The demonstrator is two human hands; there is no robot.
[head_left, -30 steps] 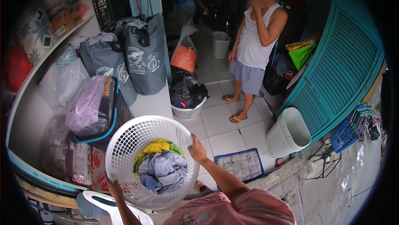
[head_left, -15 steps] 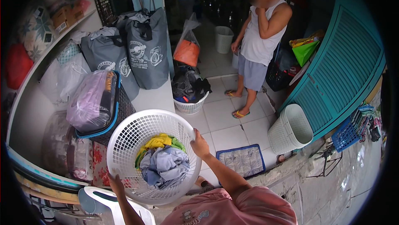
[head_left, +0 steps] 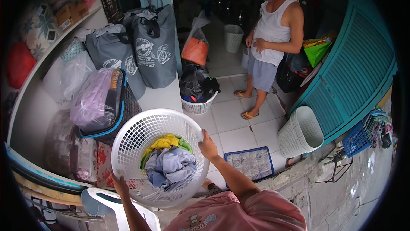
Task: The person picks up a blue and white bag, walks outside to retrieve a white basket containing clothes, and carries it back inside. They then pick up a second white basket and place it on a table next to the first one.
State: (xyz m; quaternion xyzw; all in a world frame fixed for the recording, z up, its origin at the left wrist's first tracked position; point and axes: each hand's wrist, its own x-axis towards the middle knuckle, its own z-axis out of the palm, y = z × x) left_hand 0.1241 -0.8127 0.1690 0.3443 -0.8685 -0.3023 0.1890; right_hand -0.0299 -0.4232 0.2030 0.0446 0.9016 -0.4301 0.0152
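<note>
A round white perforated basket (head_left: 128, 139) is held in front of me, with its open top facing up. My left hand (head_left: 121, 185) grips its rim at the lower left, and my right hand (head_left: 208, 146) is closed on the rim at the right. Inside lie crumpled light blue-grey clothes (head_left: 171, 167), with a yellow cloth (head_left: 164, 140) and some green fabric behind them.
A person (head_left: 273, 39) in a white sleeveless top stands on the tiles. Grey bags (head_left: 154, 47) and a dark basket (head_left: 121, 116) stand at left, a laundry-filled basket (head_left: 199, 107) beyond. Stacked white bins (head_left: 294, 135), a blue-edged mat (head_left: 249, 164) and a teal louvred door (head_left: 356, 73) are at right.
The standing person's raised hand has come down from the face to the belly. The view has shifted slightly, and both my hands keep hold of the basket.
</note>
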